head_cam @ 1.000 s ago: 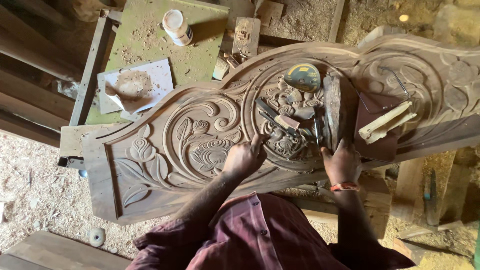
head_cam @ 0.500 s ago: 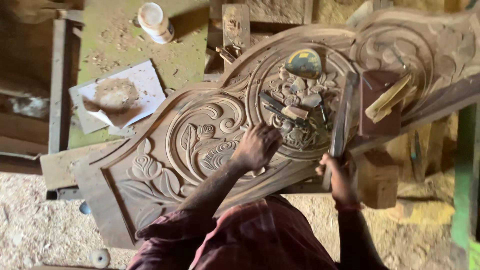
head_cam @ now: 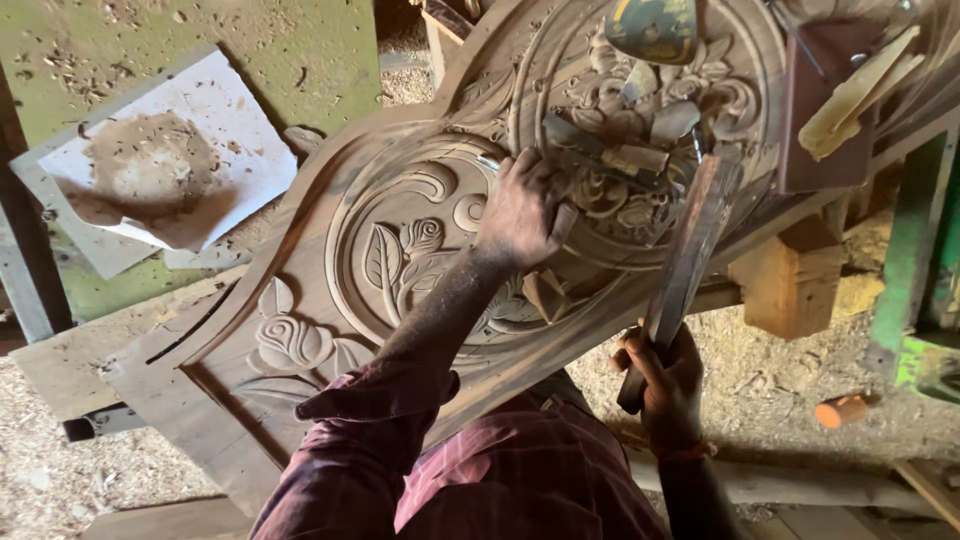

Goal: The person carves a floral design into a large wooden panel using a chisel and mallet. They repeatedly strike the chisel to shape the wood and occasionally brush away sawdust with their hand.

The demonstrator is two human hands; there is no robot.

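Left hand (head_cam: pixel 520 210) seemingly grips chisel (head_cam: pixel 492 163).

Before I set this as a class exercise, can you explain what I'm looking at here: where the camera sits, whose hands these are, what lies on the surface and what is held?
The single view comes from a camera worn on a person's head, looking down at their own two bare hands; no machine is involved. In front of them lies a large brown wooden panel carved with roses and leaves, resting tilted on wooden supports. The left hand presses on the carving and grips a thin metal chisel. The right hand holds a long dark wooden block, raised like a mallet. More loose tools lie on the panel's middle. Beyond sits a white sheet covered in sawdust on a green board. Wood shavings cover the ground.
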